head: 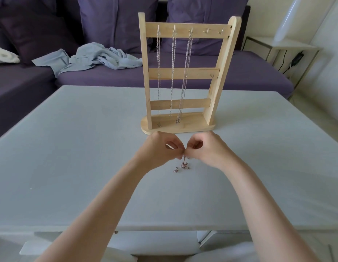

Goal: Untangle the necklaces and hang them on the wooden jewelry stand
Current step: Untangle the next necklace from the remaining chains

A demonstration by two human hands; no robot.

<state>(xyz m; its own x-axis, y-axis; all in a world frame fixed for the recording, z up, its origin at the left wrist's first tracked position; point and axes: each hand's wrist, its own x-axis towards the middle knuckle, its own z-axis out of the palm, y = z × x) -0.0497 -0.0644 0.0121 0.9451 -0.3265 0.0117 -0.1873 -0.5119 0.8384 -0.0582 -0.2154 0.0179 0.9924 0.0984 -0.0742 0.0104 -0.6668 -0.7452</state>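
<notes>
The wooden jewelry stand (185, 73) stands upright on the pale table (69, 148), a little beyond my hands. Three silver necklaces (172, 72) hang from the three left hooks of its top bar; the two right hooks are bare. Just in front of the stand's base, my left hand (160, 148) and my right hand (207, 148) meet fingertip to fingertip, both pinching a tangled chain (183, 165). The chain's bunched lower part with small pendants dangles onto the table below my fingers.
A purple sofa (183, 76) with cushions runs behind the table, with a crumpled light-blue cloth (92, 57) on its seat. A white side table (281, 46) with a lamp stands at the right, cables hanging beside it.
</notes>
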